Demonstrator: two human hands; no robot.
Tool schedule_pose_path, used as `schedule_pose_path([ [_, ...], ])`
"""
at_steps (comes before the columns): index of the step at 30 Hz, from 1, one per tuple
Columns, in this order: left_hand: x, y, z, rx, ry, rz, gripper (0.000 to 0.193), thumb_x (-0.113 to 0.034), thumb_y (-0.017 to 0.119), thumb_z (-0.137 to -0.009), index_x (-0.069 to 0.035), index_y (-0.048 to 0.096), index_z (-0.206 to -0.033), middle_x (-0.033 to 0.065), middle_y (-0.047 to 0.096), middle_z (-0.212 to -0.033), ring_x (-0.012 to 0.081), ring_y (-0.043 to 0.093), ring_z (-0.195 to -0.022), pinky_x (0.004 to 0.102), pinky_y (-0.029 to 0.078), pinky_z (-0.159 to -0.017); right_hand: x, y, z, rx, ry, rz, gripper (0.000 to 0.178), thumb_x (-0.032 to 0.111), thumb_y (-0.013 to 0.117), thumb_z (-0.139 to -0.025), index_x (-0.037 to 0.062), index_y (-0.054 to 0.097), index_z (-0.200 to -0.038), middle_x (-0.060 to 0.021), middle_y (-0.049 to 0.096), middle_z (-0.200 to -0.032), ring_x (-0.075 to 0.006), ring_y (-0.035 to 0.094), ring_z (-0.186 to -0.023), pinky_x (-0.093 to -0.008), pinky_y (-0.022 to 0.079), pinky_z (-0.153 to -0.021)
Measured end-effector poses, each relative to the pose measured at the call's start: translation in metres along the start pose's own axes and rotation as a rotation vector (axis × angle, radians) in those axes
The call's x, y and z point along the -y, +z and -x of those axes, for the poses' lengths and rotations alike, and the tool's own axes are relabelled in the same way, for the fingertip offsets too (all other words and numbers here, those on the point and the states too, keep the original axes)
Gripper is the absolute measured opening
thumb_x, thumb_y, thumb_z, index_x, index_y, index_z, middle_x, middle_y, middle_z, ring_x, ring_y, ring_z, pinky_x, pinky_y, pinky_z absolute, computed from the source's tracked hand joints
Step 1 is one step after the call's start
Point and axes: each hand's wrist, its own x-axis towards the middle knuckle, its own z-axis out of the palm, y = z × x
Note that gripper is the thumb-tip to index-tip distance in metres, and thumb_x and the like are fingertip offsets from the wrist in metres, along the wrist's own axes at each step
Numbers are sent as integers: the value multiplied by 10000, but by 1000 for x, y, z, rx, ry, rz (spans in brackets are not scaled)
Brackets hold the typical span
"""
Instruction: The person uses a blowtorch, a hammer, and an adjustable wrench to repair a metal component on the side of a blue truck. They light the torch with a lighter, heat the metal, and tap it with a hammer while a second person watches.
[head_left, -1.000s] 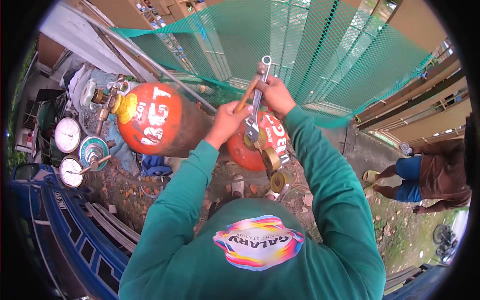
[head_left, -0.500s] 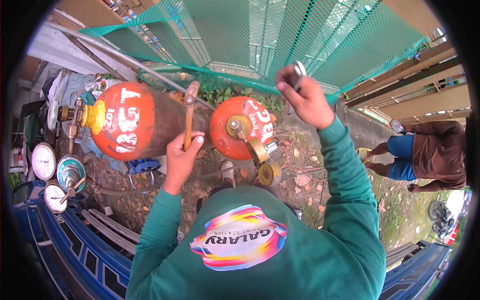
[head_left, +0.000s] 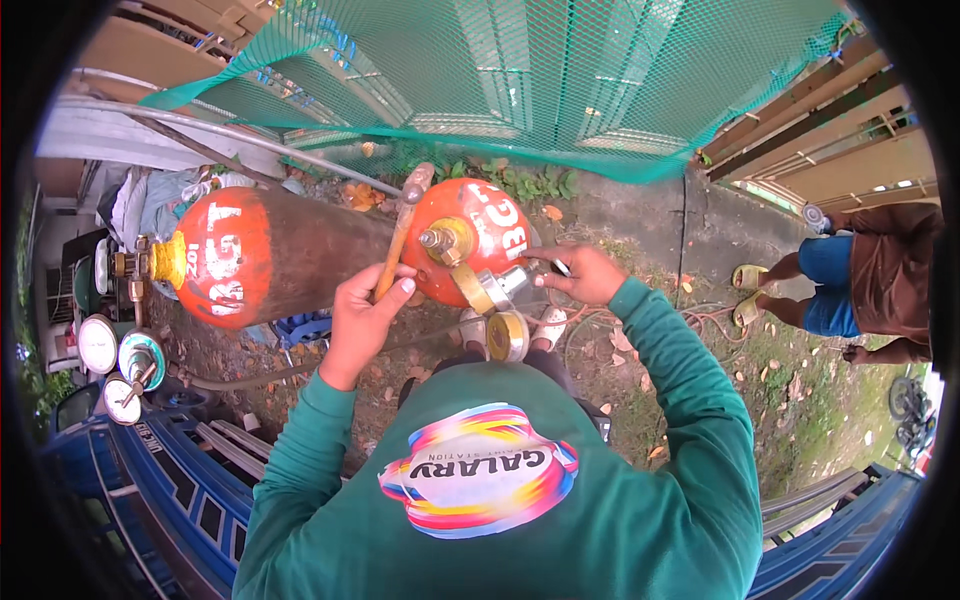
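Observation:
My left hand (head_left: 360, 308) is closed around the wooden handle of a hammer (head_left: 398, 245), its head up by the upright orange-topped gas cylinder (head_left: 490, 212). Brass valve parts (head_left: 452, 240) sit on that cylinder's top. A regulator with a round brass gauge (head_left: 507, 337) and a silver fitting (head_left: 515, 282) is attached there. At the end of this fitting, my right hand (head_left: 597, 276) is pinched round a small silver metal tool (head_left: 562, 268), mostly hidden by the fingers. It looks like a wrench.
A second orange-topped cylinder (head_left: 225, 262), with white-faced gauges (head_left: 98, 345), leans at the left. Green netting (head_left: 480, 90) hangs ahead. Hoses (head_left: 700, 318) lie on leafy ground. Another person in blue shorts (head_left: 828, 285) stands at the right. A blue vehicle (head_left: 150, 490) is at lower left.
My right hand has come down and leftward with the silver tool, from up by the netting to the regulator's fitting. The hammer stays in my left hand, its head now tilted further right.

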Motion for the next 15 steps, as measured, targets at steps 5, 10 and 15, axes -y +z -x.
schedule_pose_path([
  [5, -13, 17, 2, 0, 67, -76, 158, -116, 693, -934, -23, 691, -1062, -80, 512, -670, -5, 395, -527, 185, 283, -470, -19, 7, -10, 132, 410, -297, 366, 418, 677, -941, 105, 708, -1129, -70, 704, -821, -198, 624, -710, -362, 490, -690],
  [10, -3, 17, 21, -57, -40, -13, 162, -83, 693, -926, 7, 695, -1061, -24, 664, -916, 35, 536, -806, 219, 450, -725, 26, -29, 8, 224, 501, -786, 342, 349, 669, -958, 29, 702, -1076, 36, 670, -804, -79, 549, -705, -277, 438, -622],
  [15, -4, 27, 23, -86, -36, 9, 154, -76, 693, -926, 2, 693, -1058, -40, 643, -889, 26, 518, -792, 207, 431, -712, -4, -21, 1, 151, 68, -399, 323, 349, 642, -964, 66, 696, -1110, -89, 703, -878, -161, 601, -732, -356, 467, -655],
])
